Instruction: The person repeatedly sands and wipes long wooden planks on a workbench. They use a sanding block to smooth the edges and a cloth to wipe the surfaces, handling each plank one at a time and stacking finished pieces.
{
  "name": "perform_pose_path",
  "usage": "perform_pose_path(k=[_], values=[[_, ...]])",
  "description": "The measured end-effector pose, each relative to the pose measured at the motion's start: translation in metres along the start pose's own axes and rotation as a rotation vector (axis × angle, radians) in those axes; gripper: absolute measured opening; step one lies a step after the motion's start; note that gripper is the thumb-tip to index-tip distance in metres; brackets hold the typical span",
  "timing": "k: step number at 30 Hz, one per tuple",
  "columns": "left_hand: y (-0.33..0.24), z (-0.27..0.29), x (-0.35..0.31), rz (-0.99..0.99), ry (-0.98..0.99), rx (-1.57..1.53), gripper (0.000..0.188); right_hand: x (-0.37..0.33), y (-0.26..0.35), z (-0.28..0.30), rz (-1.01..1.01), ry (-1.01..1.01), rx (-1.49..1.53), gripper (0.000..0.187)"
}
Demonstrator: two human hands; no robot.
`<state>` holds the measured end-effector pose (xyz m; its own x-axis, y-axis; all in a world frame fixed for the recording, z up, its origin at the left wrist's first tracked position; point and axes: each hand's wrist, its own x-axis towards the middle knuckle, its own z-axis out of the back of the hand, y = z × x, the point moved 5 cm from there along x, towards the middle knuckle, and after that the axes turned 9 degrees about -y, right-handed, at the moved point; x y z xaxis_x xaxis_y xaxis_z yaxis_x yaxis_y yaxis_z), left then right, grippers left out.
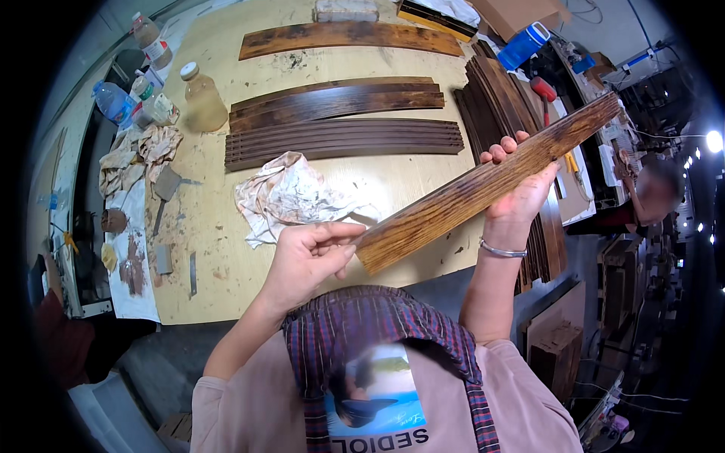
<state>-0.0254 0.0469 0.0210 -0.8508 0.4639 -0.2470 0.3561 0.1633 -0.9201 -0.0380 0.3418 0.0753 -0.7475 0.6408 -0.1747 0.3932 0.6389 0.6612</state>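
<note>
A stained brown wooden board (pixel 483 181) with dark grain is held up at a slant, its right end higher and farther away. My right hand (pixel 525 192) grips it from beneath, with fingertips curling over the far edge. At the lower left end, my left hand (pixel 311 255) has its thumb and fingers closed against the board's corner. A crumpled white rag (pixel 291 198) with brown stains lies on the table just beyond my left hand. Behind it are dark grooved strips (pixel 343 143) and smooth dark boards (pixel 340 102).
The pale worktable (pixel 226 264) also bears a lone brown board (pixel 351 39), a jar of yellowish liquid (pixel 204 98), several bottles and a putty knife (pixel 165 189). Stacked dark boards (pixel 502 98), a red mallet (pixel 542 89) and a blue bottle (pixel 523 47) are at right. Another person (pixel 653 192) is beyond.
</note>
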Motion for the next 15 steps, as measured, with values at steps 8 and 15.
perform_pose_path(k=[8,15], values=[[0.0021,-0.0001,0.0005,-0.014,-0.104,0.007,0.020,-0.0038,-0.0067,0.0001,-0.021,0.006,0.007,0.072],[0.0036,-0.0010,-0.0015,-0.004,-0.137,-0.081,0.019,-0.0034,-0.0075,0.0014,-0.028,0.017,0.022,0.071]])
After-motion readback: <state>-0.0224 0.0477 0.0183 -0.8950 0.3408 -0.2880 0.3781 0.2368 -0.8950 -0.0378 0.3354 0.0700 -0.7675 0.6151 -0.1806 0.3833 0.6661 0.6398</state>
